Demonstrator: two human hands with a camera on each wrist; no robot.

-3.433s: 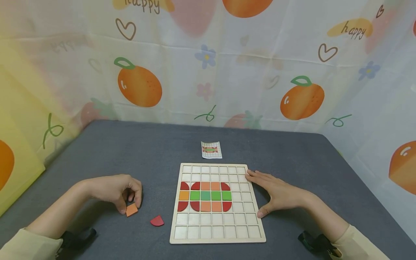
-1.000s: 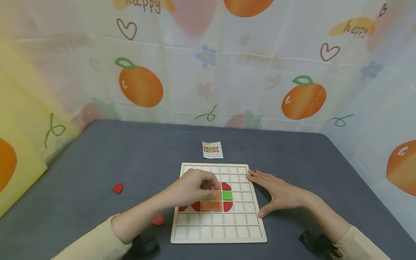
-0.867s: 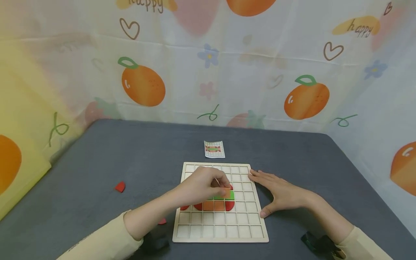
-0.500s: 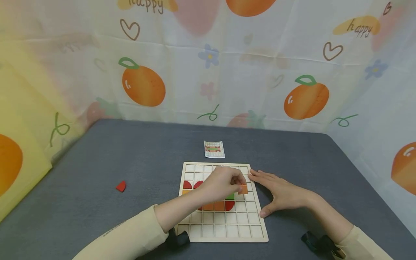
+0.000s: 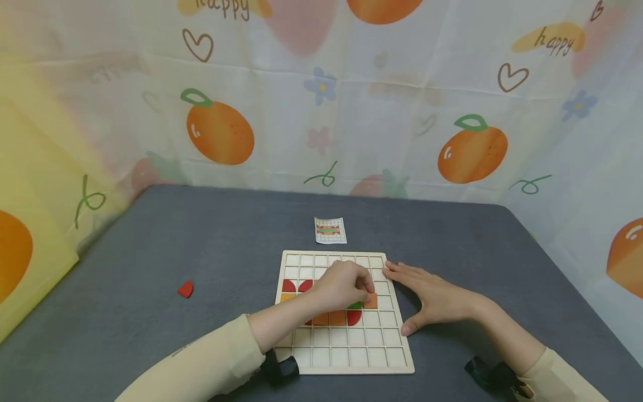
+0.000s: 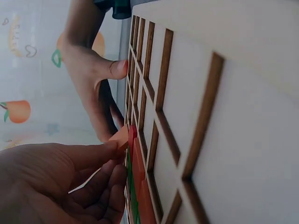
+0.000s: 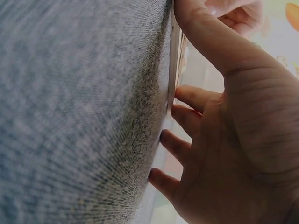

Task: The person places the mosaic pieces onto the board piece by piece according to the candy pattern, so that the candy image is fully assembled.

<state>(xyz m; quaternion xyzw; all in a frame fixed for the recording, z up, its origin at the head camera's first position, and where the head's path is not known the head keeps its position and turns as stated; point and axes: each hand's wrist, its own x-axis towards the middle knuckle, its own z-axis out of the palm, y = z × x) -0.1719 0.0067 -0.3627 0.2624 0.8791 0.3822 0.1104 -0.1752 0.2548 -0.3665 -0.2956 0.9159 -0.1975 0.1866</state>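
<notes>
My left hand (image 5: 344,286) reaches across a wooden grid board (image 5: 350,357) and pinches an orange square tile (image 5: 370,301) between thumb and fingers. That tile is at a cell just right of the green tile (image 5: 355,305); the left wrist view shows the orange tile (image 6: 120,137) still tilted in the fingertips. Red quarter-round tiles (image 5: 354,318) and orange square tiles (image 5: 329,319) lie in cells nearby, partly covered by the left hand and forearm. My right hand (image 5: 427,296), fingers spread, rests against the board's right edge, as the right wrist view also shows (image 7: 233,121).
A loose red quarter-round tile (image 5: 186,289) lies on the dark grey table (image 5: 125,318) to the left. Behind the board is a small printed card (image 5: 330,230) with a coloured grid pattern. A fruit-patterned curtain (image 5: 281,128) hangs at the back.
My left hand has carried the orange tile from the table at left across the board, lately lowering it slightly left. The forearm now covers a second loose red tile's place. The right hand stays put.
</notes>
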